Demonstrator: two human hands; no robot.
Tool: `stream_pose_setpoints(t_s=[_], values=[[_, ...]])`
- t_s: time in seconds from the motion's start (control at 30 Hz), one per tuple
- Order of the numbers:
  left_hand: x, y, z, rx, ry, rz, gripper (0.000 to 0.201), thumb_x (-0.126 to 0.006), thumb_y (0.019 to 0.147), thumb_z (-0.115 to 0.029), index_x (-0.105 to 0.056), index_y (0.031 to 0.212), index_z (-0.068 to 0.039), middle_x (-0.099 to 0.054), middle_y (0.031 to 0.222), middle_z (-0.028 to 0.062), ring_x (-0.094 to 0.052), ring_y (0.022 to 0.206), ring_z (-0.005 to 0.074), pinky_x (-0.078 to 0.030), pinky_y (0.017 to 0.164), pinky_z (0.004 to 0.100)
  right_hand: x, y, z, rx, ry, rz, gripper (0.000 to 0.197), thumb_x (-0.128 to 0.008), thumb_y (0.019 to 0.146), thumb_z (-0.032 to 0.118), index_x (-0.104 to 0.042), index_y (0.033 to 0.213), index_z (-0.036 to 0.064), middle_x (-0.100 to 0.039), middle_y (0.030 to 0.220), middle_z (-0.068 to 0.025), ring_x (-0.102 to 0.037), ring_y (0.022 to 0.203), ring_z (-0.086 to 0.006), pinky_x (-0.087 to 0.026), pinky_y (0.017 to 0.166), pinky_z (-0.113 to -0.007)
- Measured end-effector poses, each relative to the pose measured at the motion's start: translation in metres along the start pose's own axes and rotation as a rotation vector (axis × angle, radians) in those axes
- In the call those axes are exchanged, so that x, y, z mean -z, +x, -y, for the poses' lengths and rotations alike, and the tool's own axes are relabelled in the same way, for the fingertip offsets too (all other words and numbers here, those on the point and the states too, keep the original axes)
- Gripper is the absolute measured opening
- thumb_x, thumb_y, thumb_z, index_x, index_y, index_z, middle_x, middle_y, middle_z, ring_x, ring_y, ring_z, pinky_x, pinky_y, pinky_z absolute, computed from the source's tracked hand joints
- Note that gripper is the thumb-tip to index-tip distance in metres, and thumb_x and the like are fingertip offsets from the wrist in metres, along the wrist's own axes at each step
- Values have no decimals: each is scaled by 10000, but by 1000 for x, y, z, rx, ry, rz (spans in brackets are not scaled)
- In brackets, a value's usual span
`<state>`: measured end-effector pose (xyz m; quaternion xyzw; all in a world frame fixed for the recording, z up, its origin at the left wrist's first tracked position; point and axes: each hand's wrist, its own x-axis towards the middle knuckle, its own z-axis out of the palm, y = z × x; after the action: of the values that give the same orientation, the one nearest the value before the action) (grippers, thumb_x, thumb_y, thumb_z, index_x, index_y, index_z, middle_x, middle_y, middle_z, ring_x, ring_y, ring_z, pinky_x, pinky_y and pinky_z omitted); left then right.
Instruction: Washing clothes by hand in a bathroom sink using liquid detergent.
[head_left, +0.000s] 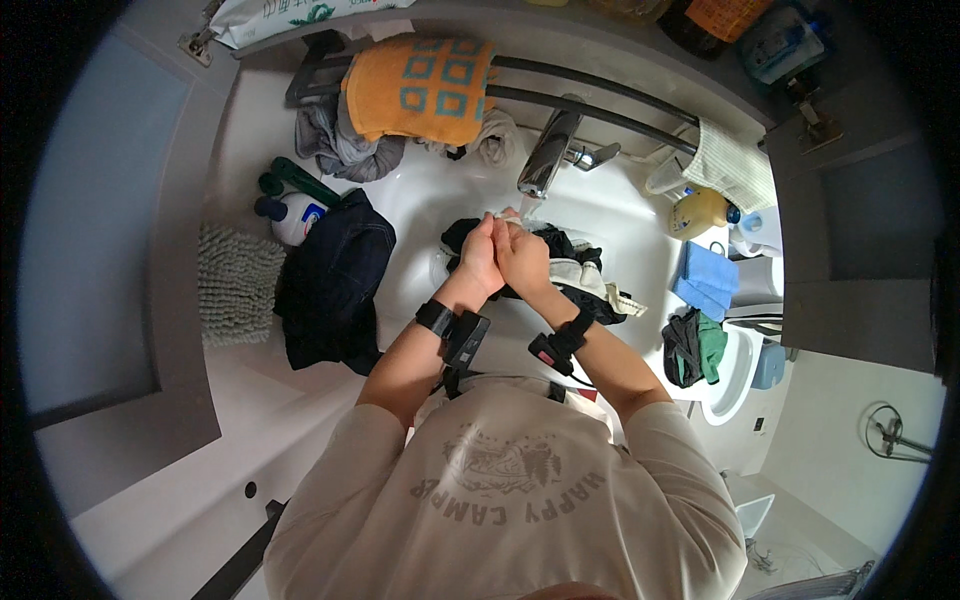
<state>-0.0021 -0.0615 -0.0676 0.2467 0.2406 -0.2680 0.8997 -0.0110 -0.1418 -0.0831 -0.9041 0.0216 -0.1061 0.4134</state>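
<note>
Both hands clenched together low in front of the faucet (550, 150): left hand (480, 262) and right hand (524, 258) pressed side by side, fingers curled inward. Pale cloth (508, 217) shows at the fingertips, pinched between the two; how much lies inside the fists, cannot tell. Water (530, 208) at the spout's mouth, just beside the right fingers. Below and around the hands, black and off-white clothes (575, 272) lie bunched in the white sink (425, 200), spreading to the right; the pale cloth is over this heap. Black strap with a small box on each wrist.

Left of the sink: dark garment (335, 280) in a slack pile, a white bottle (297, 218) and a green tube (303, 181) just beyond it, grey shaggy mat (238, 285) at its outer side. Behind: dark rail (600, 116) with an orange towel (425, 90) patterned in blue-grey squares, grey cloth (345, 150) bunched beneath; pale towel (735, 165) over the right end. Right side: yellow bottle (700, 214), folded blue cloth (706, 282), then black cloth (684, 345) touching green cloth (712, 347)
</note>
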Motion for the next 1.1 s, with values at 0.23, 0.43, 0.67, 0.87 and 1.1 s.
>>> stream_pose_setpoints(t_s=[0.23,0.43,0.67,0.87,1.1], values=[[-4,-19,-3,19,62,247,453,-294,928,-317,-413,1187,35,-466,1232,109,-437,1131,209,-286,981,317,13,54,-89,-171,34,103,402,-445,856,398,-618,882,36,-607,691,-159,-590,627,-289,-450,584,-345],[7,-24,-48,72,209,120,438,-477,862,-354,-476,1150,-25,-546,1106,90,-488,1064,192,-366,919,340,41,56,-62,-514,855,393,295,-554,836,272,-600,882,-15,-560,768,-9,-467,694,-94,-412,653,-248],[30,28,-13,-353,614,-38,272,-528,843,-290,-552,973,-52,-575,851,22,-551,802,137,-426,691,254,13,21,3,-44,381,128,277,-549,822,271,-540,802,-6,-541,631,-182,-521,550,-234,-421,529,-338],[28,39,-14,-190,189,244,552,-343,885,-472,-390,1228,-41,-409,1265,78,-342,1195,193,-240,1006,312,23,6,23,259,151,162,258,-523,818,256,-574,709,27,-526,570,-211,-526,516,-380,-436,491,-419],[-5,15,4,-60,127,144,541,-184,924,-442,-368,1243,-45,-417,1267,50,-358,1177,179,-237,1001,339,1,32,-7,125,-167,-89,315,-426,853,318,-614,793,72,-571,666,-219,-570,586,-353,-450,503,-423]])
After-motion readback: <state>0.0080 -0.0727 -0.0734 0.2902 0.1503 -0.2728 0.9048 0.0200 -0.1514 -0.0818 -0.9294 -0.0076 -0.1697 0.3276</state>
